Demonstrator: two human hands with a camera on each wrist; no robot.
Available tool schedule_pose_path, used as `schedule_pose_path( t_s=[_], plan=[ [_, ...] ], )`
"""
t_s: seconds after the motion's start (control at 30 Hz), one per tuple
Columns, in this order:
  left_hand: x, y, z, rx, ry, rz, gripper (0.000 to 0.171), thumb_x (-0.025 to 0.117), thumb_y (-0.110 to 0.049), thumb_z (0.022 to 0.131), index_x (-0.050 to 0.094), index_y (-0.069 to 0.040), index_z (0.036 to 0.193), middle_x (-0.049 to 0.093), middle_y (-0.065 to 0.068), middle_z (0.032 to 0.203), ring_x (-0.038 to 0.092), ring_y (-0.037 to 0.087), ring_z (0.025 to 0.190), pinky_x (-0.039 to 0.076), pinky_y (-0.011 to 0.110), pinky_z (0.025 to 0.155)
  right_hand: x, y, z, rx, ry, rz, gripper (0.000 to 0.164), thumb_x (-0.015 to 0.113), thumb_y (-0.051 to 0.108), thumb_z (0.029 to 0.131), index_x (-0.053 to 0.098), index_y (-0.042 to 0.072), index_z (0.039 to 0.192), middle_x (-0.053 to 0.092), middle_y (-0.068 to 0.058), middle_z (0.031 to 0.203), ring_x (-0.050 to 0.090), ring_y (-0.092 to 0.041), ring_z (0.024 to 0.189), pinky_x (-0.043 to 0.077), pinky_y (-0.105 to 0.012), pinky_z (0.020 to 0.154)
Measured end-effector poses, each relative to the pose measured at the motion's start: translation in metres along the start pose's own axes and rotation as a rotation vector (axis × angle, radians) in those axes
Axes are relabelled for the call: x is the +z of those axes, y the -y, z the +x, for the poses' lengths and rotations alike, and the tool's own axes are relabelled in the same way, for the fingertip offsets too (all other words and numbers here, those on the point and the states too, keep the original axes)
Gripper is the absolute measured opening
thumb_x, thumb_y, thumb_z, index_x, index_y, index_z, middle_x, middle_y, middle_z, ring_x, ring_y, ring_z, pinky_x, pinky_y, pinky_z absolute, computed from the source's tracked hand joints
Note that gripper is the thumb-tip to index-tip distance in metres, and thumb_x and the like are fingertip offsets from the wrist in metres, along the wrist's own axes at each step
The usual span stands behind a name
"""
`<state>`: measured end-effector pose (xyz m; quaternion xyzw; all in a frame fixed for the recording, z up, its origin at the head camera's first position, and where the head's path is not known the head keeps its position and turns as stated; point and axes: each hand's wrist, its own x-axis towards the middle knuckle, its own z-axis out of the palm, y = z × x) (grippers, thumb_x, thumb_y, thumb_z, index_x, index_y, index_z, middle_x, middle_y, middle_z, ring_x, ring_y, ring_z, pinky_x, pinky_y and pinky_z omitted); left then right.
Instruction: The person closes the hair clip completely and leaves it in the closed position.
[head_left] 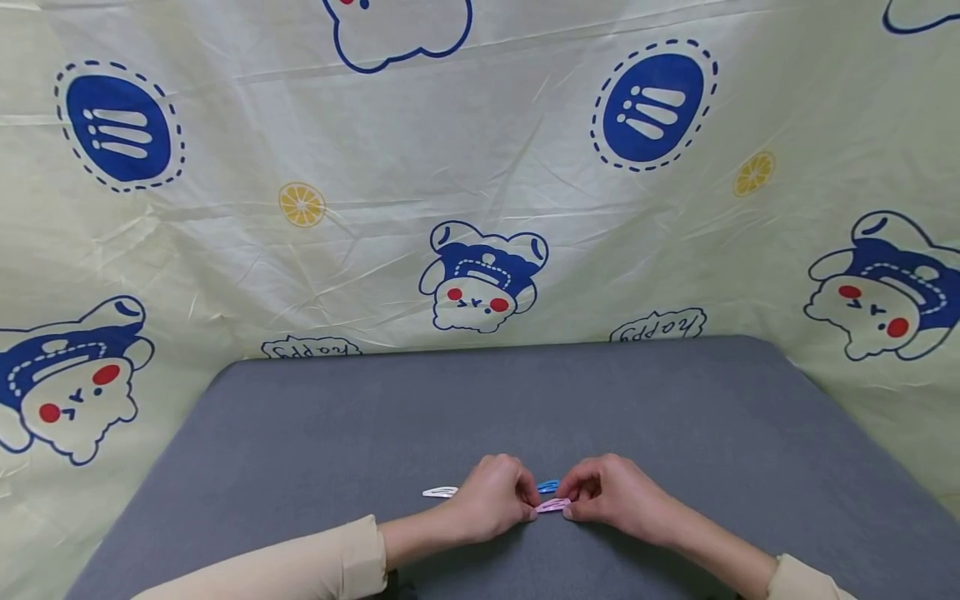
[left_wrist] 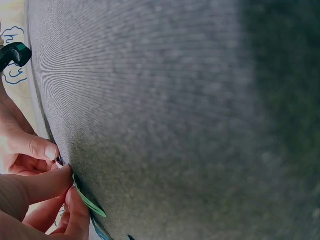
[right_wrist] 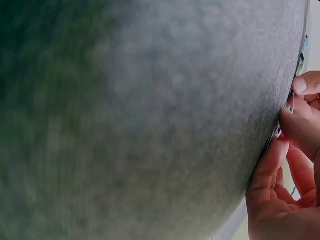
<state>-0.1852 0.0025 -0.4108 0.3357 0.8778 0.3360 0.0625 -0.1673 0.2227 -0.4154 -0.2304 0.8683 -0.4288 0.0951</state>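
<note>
A pink snap hair clip (head_left: 553,505) lies between my two hands, low over the grey tabletop. My left hand (head_left: 491,497) pinches its left end between thumb and fingers. At the other end, the thumb and forefinger of my right hand (head_left: 622,500) pinch it too. Just behind it is a blue hair clip (head_left: 548,486), partly covered by the fingers. A white hair clip (head_left: 440,492) lies to the left, its right end hidden by my left hand. The left wrist view also shows a green hair clip (left_wrist: 90,204) beside my left fingers; in the head view that hand hides it.
The grey cloth-covered table (head_left: 480,408) stretches ahead to its far edge. Behind it hangs a pale curtain (head_left: 480,150) printed with cartoon bears and orange slices.
</note>
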Motion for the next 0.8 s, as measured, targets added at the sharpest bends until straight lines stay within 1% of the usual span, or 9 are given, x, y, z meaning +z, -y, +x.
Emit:
schedule_pose_path(
  t_s=[0.13,0.27,0.47,0.53,0.67,0.8],
  plan=[
    [0.001,0.002,0.0,0.017,-0.003,0.015,0.013,0.083,-0.004,0.073,0.075,-0.014,0.071,0.057,-0.016,0.066,0.048,-0.004,0.063,0.04,0.015,0.059,-0.003,-0.002,0.001,-0.006,0.032,-0.007,0.012,0.081,0.015,0.081,0.075,0.014,0.091,0.062,0.008,0.073,0.054,-0.003,0.063,0.045,-0.021,0.055],
    [0.002,0.004,-0.001,0.021,-0.009,0.014,0.013,0.083,-0.005,0.072,0.075,-0.015,0.071,0.056,-0.016,0.067,0.048,-0.004,0.064,0.04,0.014,0.06,-0.004,-0.002,0.002,-0.003,0.062,-0.007,0.013,0.081,0.017,0.081,0.075,0.014,0.092,0.062,0.008,0.074,0.054,-0.003,0.063,0.044,-0.021,0.055],
    [-0.002,0.004,-0.003,0.028,0.001,-0.014,0.011,0.083,-0.005,0.072,0.075,-0.013,0.073,0.058,-0.014,0.07,0.049,-0.004,0.064,0.04,0.014,0.06,-0.006,-0.003,0.003,-0.027,0.075,-0.002,0.012,0.08,0.017,0.082,0.074,0.014,0.092,0.061,0.008,0.074,0.053,-0.003,0.063,0.044,-0.021,0.055],
    [-0.004,0.004,-0.004,0.033,0.018,-0.047,0.011,0.084,-0.005,0.072,0.075,-0.012,0.074,0.059,-0.012,0.07,0.05,-0.005,0.063,0.041,0.013,0.06,-0.006,-0.004,0.003,-0.032,0.078,0.006,0.012,0.079,0.016,0.082,0.074,0.013,0.092,0.062,0.008,0.074,0.053,-0.003,0.064,0.044,-0.021,0.055],
    [-0.009,0.005,-0.005,0.018,0.051,-0.164,0.011,0.082,-0.001,0.075,0.076,-0.009,0.078,0.06,-0.01,0.073,0.053,-0.003,0.062,0.044,0.015,0.061,-0.008,-0.006,0.002,-0.027,0.09,0.042,0.012,0.078,0.013,0.083,0.074,0.011,0.095,0.063,0.006,0.076,0.054,-0.003,0.065,0.045,-0.021,0.057],
    [-0.015,0.007,-0.007,-0.005,0.045,-0.263,0.01,0.08,0.0,0.078,0.076,-0.007,0.083,0.061,-0.011,0.076,0.055,0.0,0.065,0.046,0.018,0.062,-0.009,-0.007,-0.001,-0.025,0.082,0.114,0.016,0.076,0.009,0.084,0.073,0.005,0.099,0.064,0.002,0.078,0.056,-0.005,0.067,0.047,-0.021,0.058]
  ],
)
